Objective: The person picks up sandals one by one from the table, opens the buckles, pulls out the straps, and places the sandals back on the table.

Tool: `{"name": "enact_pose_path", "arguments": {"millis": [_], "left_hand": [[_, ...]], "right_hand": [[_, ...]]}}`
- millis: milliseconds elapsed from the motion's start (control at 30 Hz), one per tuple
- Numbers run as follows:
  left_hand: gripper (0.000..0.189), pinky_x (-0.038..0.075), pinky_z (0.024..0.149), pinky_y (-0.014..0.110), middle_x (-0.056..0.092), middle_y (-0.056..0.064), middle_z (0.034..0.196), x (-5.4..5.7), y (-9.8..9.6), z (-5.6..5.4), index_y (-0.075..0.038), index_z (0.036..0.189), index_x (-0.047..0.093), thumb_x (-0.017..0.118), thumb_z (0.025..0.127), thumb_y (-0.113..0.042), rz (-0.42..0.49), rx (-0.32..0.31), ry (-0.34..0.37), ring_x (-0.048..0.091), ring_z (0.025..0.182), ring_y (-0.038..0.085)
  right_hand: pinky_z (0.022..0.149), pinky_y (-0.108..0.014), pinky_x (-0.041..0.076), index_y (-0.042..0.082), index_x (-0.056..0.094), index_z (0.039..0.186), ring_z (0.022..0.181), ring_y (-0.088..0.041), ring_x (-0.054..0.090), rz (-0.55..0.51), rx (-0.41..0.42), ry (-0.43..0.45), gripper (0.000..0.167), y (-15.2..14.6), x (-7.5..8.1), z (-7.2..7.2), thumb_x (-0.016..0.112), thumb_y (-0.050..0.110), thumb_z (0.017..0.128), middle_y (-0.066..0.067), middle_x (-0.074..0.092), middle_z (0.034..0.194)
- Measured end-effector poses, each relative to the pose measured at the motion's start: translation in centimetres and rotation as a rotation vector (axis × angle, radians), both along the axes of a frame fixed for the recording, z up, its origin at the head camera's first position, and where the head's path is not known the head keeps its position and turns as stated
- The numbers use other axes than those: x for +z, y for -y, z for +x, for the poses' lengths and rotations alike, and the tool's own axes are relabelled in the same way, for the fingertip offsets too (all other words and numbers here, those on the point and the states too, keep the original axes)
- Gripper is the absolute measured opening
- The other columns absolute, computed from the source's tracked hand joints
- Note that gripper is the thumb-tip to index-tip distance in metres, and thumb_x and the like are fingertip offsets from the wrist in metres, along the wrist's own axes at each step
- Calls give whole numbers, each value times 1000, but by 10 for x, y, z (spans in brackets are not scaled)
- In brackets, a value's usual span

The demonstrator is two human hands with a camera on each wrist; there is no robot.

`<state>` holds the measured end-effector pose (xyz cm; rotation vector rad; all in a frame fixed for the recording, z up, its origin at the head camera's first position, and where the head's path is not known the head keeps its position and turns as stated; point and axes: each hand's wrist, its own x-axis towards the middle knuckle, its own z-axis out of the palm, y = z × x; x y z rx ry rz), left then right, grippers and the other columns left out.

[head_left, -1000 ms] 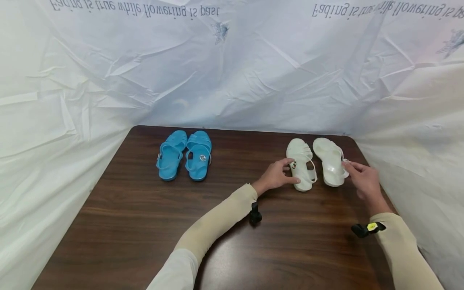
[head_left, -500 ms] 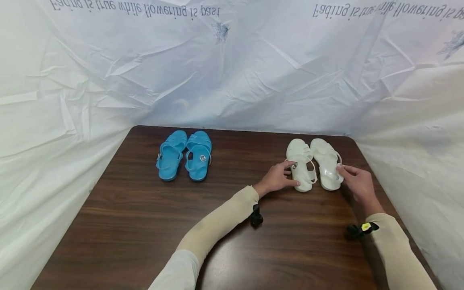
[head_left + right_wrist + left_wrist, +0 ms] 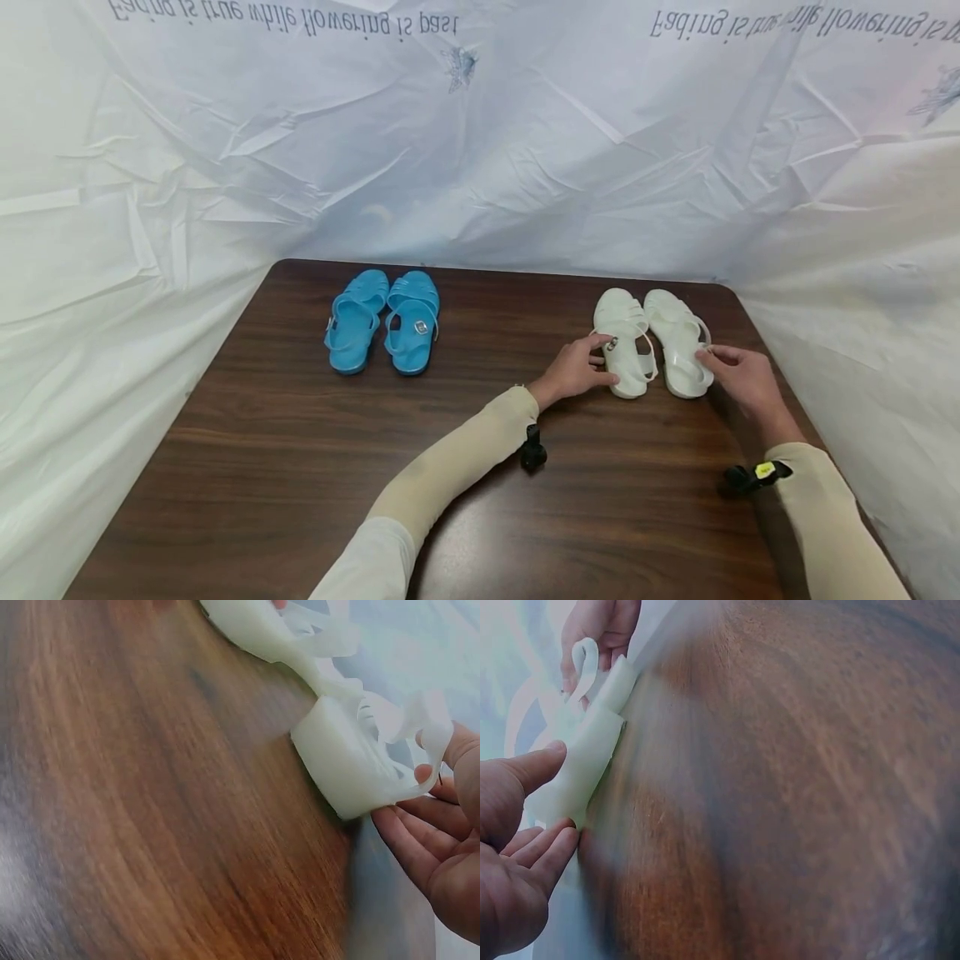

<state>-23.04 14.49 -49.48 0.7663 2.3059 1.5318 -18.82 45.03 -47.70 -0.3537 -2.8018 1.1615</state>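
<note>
A pair of white sandals lies toes away at the back right of the table. My left hand (image 3: 573,369) is at the left side of the left white sandal (image 3: 624,358). Its index fingertip is by the buckle and its thumb by the heel; in the left wrist view the fingers (image 3: 555,851) are fairly straight beside the sole. My right hand (image 3: 746,382) pinches the strap at the outer side of the right white sandal (image 3: 677,342). In the right wrist view that strap (image 3: 433,731) runs between thumb and fingers, and the heel rests on the wood.
Two blue sandals, the left one (image 3: 351,329) and the right one (image 3: 411,333), lie side by side at the back left. Under everything is a dark brown wooden table (image 3: 300,483). White sheeting (image 3: 480,150) hangs behind and along both sides.
My right hand has moved left and slightly nearer, bringing the right white sandal's heel closer to the left one. The left hand and the blue sandals have stayed nearly where they were.
</note>
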Motion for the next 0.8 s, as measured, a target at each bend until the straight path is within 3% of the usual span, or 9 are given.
{"name": "enact_pose_path", "arguments": {"millis": [100, 233, 300, 367, 433, 533, 667, 800], "left_hand": [[70, 53, 89, 18, 46, 1, 157, -1, 1, 0, -14, 152, 48, 81, 90, -17, -1, 2, -1, 63, 125, 18], [70, 53, 88, 17, 46, 2, 158, -2, 1, -2, -14, 152, 47, 81, 90, -17, -10, 3, -13, 64, 124, 19], [71, 52, 88, 17, 46, 2, 157, -2, 0, -3, -13, 152, 47, 81, 90, -17, -15, 7, -20, 64, 124, 19], [71, 52, 87, 17, 47, 2, 157, -2, 0, -5, -13, 153, 47, 81, 90, -17, -24, 12, -27, 64, 123, 19], [71, 53, 87, 17, 47, 2, 157, -1, 0, -5, -13, 153, 47, 81, 90, -17, -28, 16, -29, 65, 123, 19], [71, 53, 86, 17, 47, 1, 157, 0, 1, -4, -14, 152, 47, 81, 90, -17, -24, 14, -22, 65, 122, 19], [72, 54, 86, 18, 46, 2, 158, 1, 4, -3, -14, 153, 46, 81, 90, -18, -1, 5, -12, 65, 122, 20], [73, 54, 92, 23, 46, 8, 157, 6, 17, -3, -11, 155, 42, 78, 93, -24, 16, -1, -10, 62, 127, 24]], "right_hand": [[64, -13, 48, -7, 59, 138, 80, 10, 51, 9, 4, -1, 72, -1, 0, 1, 60, 54, 99, -27, 62, 132], [67, -13, 50, -4, 63, 135, 85, 11, 53, -59, -1, -12, 71, 1, -2, 0, 65, 55, 96, 10, 70, 109], [68, -13, 51, -4, 64, 134, 86, 11, 54, -92, 3, -20, 71, 3, -2, -1, 68, 55, 94, 29, 62, 98], [67, -13, 51, -4, 64, 133, 86, 10, 54, -102, 12, -31, 70, 6, -2, -2, 69, 54, 94, 36, 56, 91], [67, -13, 50, -4, 64, 132, 85, 10, 54, -89, 14, -36, 70, 7, -1, -3, 69, 54, 94, 31, 58, 95], [68, -14, 50, -3, 63, 134, 89, 5, 56, -57, 21, -27, 70, 7, -1, -3, 66, 55, 95, 7, 66, 115], [72, -20, 47, 0, 61, 138, 109, -20, 59, 18, 28, -7, 71, 2, 3, -4, 60, 58, 97, -23, 57, 141], [82, -39, 47, 0, 59, 141, 128, -43, 49, 75, 32, -26, 71, -6, 19, -2, 58, 58, 99, -29, 53, 145]]}}
